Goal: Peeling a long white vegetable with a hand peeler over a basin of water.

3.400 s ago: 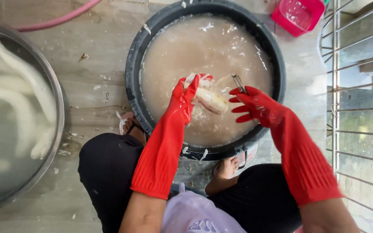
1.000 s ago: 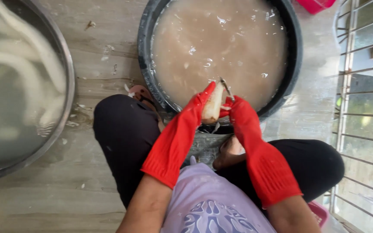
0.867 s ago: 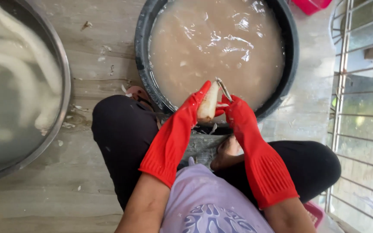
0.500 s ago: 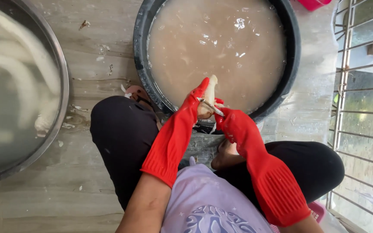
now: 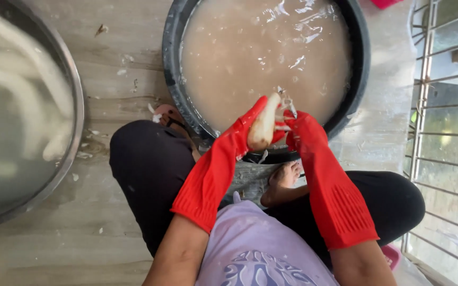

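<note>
Moved since earlier: pale root (image 5: 263,128) raised to basin rim (image 5: 172,63) at 6 o'clock, left hand (image 5: 247,130) fingers clasped round it, right hand (image 5: 299,127) gripping peeler (image 5: 287,103); advise short strokes away from fingers

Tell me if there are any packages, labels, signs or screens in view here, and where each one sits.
No packages, signs or screens are in view.
Shirt print: the only marking, bottom centre on the lilac shirt, a darker purple curved design, partly cut off.
Black tub and metal basin: no labels visible.
</note>
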